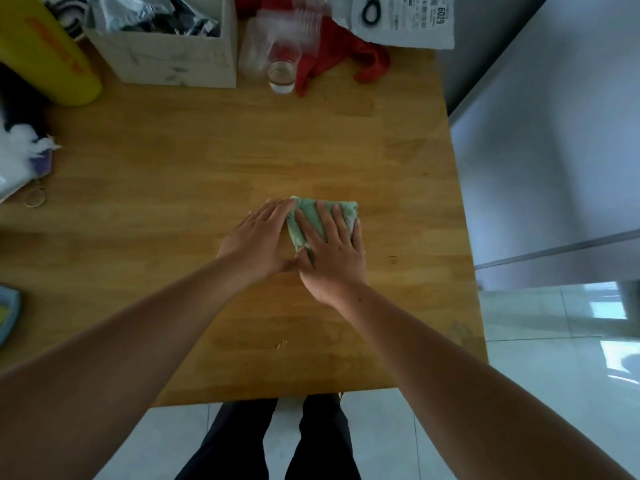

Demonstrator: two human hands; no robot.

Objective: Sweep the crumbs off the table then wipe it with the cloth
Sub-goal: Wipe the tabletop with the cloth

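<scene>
Folded green cloth [306, 220] lies flat on the wooden table [173, 161], on the person's side of the drinking glass [282, 76], well apart from it and a bit to its right. Both hands are already on the cloth, so no reach is needed.

The right hand [334, 252] covers most of it, palm down, fingers straight and spread, pressing. The left hand [258, 239] is flat with fingers together, lying along the cloth's left edge with its fingertips touching that edge. The thumbs meet at the cloth's near corner. Neither hand curls or grips.

The cloth is a compact wad, mostly covered, so I cannot tell its long axis.

Judgement: this is the wiping stage. The right hand is placed to drive the stroke and the left to steady. Bare tabletop lies left of the glass toward the white box [173, 60] and right toward the table edge. No crumbs are clearly visible.
</scene>
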